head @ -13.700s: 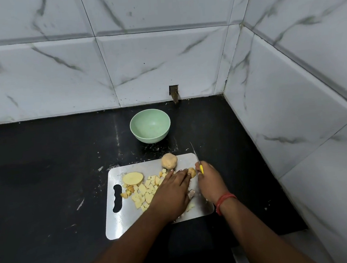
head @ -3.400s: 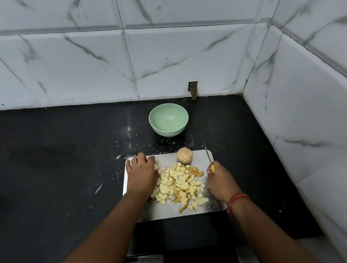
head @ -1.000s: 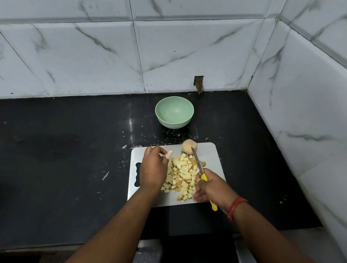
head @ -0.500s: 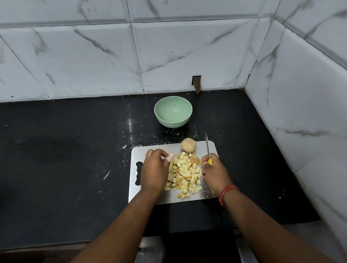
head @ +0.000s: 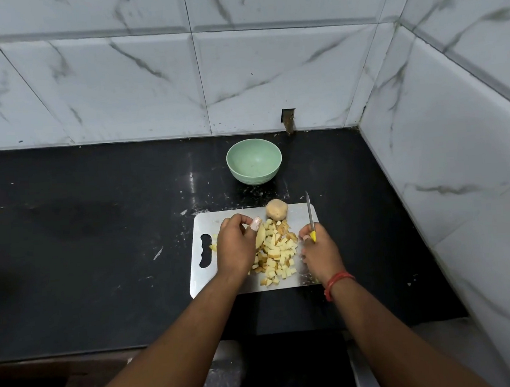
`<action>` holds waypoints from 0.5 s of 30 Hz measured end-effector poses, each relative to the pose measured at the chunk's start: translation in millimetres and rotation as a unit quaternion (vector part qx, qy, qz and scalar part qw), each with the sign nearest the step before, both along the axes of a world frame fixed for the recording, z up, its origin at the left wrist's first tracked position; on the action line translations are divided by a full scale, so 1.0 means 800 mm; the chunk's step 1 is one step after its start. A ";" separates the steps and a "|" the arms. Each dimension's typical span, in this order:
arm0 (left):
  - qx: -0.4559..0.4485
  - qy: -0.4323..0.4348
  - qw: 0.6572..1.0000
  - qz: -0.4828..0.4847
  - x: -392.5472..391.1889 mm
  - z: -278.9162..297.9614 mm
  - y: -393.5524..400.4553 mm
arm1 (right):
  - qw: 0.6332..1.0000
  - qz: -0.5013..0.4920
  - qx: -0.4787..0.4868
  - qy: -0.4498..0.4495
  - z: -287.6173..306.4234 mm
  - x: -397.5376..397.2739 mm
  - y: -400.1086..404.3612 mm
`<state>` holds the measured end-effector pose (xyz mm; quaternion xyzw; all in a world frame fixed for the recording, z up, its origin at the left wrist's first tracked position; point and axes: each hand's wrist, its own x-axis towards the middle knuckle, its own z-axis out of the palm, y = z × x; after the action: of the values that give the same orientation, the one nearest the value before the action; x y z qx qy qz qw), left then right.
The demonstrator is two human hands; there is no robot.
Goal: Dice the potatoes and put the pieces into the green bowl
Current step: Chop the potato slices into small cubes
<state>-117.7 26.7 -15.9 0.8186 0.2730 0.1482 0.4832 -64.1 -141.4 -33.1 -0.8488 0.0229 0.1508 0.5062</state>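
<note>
Cutting board under both your hands. Green bowl beyond them, holds no pieces. Diced pile between hands. Left hand curled round potato slice. Right hand grips knife, whole potato just left of blade.

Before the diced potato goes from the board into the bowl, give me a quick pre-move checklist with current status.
1. Green bowl upright with room inside: ok, it looks empty.
2. Diced pieces gathered in one heap on the cutting board: ok.
3. Path from board to bowl free of obstacles: ok, only bare black counter between.
4. Knife under control: ok, right hand grips the yellow handle, blade pointing away.
5. Left hand free to scoop: not ok, it holds a potato slice.
6. All potatoes diced: not ok, a whole potato remains on the board.
</note>
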 end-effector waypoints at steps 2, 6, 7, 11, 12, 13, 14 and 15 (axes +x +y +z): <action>-0.017 -0.012 1.000 -0.008 0.002 -0.004 -0.004 | 0.999 0.026 0.003 0.023 0.002 -0.002 -0.001; -0.066 -0.010 0.998 -0.019 0.006 -0.005 -0.017 | 0.996 -0.036 0.072 0.037 0.009 -0.005 -0.011; -0.090 -0.008 0.996 -0.025 0.007 -0.005 -0.022 | 0.991 -0.063 0.107 0.041 0.012 -0.006 -0.014; -0.153 -0.008 0.986 -0.066 0.014 -0.001 -0.050 | 0.952 -0.090 0.266 0.119 0.016 -0.015 -0.022; -0.153 -0.004 0.985 -0.079 0.016 -0.001 -0.058 | 0.942 -0.091 0.294 0.136 0.017 -0.017 -0.025; -0.153 0.001 0.984 -0.094 0.018 0.000 -0.067 | 0.933 -0.094 0.317 0.145 0.017 -0.017 -0.028; -0.149 0.009 0.983 -0.109 0.020 0.000 -0.075 | 0.929 -0.098 0.325 0.146 0.016 -0.016 -0.032; -0.144 0.017 0.981 -0.126 0.022 0.000 -0.082 | 0.931 -0.106 0.321 0.139 0.015 -0.014 -0.035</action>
<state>-100.3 -38.8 -15.7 0.7708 0.1938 0.0313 0.6061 -74.9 -169.8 -20.8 -0.6046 0.1331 0.2121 0.7562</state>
